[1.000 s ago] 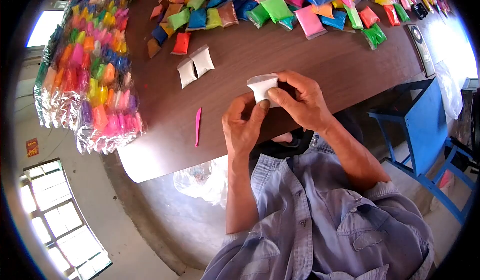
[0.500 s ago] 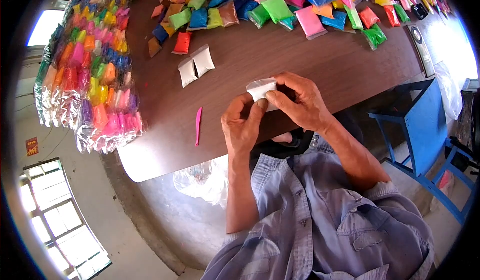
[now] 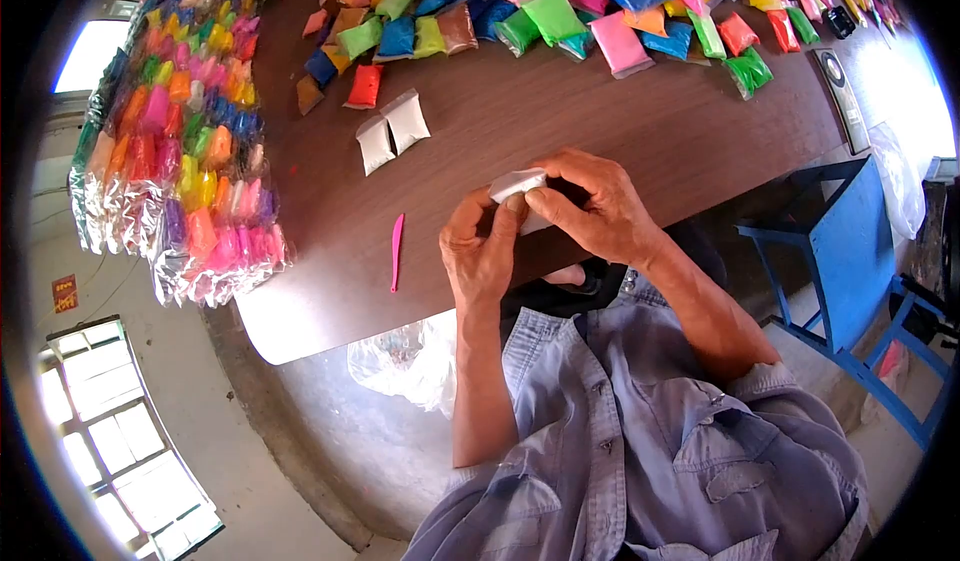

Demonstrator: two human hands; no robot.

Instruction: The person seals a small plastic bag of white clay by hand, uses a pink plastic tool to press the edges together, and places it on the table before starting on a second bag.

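Note:
Between my two hands, over the front edge of the brown table (image 3: 470, 111), is a small white packet (image 3: 517, 185) in clear wrap. My left hand (image 3: 480, 246) pinches its left side with thumb and fingers. On the other side my right hand (image 3: 600, 206) grips it, the thumb pressed near the left thumb. Fingers cover part of the packet. Two more white packets (image 3: 405, 123) lie side by side farther back on the table. A pink plastic knife-shaped tool (image 3: 397, 253) rests to the left of my left hand.
Many colourful packets (image 3: 550, 16) are heaped along the far side. Stacked strips of bagged colours (image 3: 190, 161) cover the left end. A phone-like device (image 3: 842, 101) lies at the right edge, near a blue metal stool (image 3: 850, 251). A clear plastic bag (image 3: 405, 361) hangs below the table.
The packet in my hands has tilted and its upper part has folded down, so less of its face shows. Both hands have shifted slightly left; the rest stays in place.

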